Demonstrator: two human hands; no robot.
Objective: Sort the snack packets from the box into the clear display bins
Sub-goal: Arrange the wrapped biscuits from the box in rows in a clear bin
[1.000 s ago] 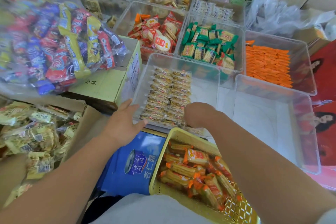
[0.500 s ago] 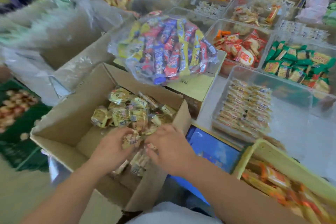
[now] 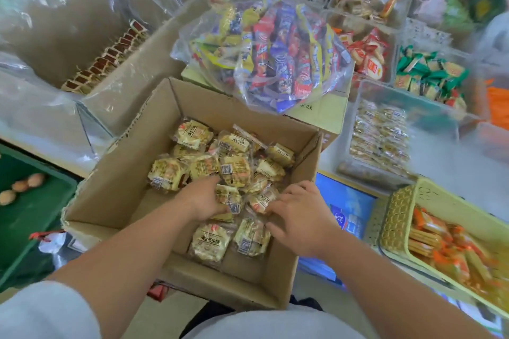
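Near the centre of the frame, the fingers point(image 3: 213, 181) and thumb of the left hand point(image 3: 203, 199) curl round one pale snack packet point(image 3: 230, 198). Just to its right, the fingertips point(image 3: 272, 208) of the right hand point(image 3: 301, 217) bend down onto the neighbouring packets point(image 3: 261, 201); whether they grip any cannot be told. Both hands lie inside the open cardboard box point(image 3: 115, 190), among the loose heap. At centre right stands a clear bin point(image 3: 435, 157) partly filled with rows; a yellow basket point(image 3: 399, 212) lies below it.
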